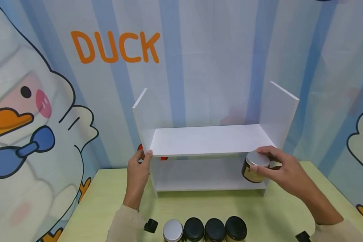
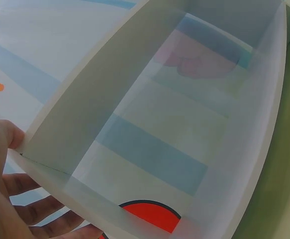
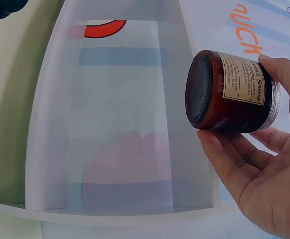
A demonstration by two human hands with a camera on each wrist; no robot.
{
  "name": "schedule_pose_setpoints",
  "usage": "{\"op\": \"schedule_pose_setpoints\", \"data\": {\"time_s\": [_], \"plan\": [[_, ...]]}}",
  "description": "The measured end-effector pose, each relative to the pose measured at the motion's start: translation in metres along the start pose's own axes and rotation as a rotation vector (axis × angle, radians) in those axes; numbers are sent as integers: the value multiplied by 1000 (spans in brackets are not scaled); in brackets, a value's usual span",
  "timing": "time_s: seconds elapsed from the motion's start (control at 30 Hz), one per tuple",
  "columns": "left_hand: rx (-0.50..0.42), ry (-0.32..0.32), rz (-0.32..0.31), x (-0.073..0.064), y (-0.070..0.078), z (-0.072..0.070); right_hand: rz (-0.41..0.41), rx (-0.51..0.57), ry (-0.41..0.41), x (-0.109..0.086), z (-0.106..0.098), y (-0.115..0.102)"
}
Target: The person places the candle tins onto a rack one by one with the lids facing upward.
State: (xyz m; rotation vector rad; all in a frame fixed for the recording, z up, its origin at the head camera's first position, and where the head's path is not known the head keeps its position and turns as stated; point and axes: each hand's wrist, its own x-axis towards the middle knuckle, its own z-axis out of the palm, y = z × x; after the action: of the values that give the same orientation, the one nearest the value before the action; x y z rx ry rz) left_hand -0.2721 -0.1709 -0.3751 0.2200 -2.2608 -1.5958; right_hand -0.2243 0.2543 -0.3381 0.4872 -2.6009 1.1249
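A white two-tier shelf [image 1: 207,141] stands on the table with its front toward me. My left hand [image 1: 139,168] grips the left side panel where the upper board meets it, thumb at the front edge and fingers along the outer face. In my right hand [image 1: 285,171] is a dark amber candle jar [image 3: 234,92] with a silver lid and a cream printed label. Thumb and fingers pinch the jar near its lid end. In the head view it is upright, slightly tilted, in front of the right end of the shelf, overlapping the upper board's front edge.
Near me a row of jars stands on the pale green table [image 1: 109,195]: a silver-lidded jar [image 1: 173,230] at the left, then several black-lidded jars [image 1: 215,230]. Behind the shelf hangs a blue-striped duck backdrop [image 1: 211,60].
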Motion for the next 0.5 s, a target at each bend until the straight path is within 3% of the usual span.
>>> {"op": "schedule_pose_setpoints", "data": {"time_s": [0.5], "plan": [[-3, -1, 1, 1, 0, 1, 17, -39, 47, 12, -6, -10]]}}
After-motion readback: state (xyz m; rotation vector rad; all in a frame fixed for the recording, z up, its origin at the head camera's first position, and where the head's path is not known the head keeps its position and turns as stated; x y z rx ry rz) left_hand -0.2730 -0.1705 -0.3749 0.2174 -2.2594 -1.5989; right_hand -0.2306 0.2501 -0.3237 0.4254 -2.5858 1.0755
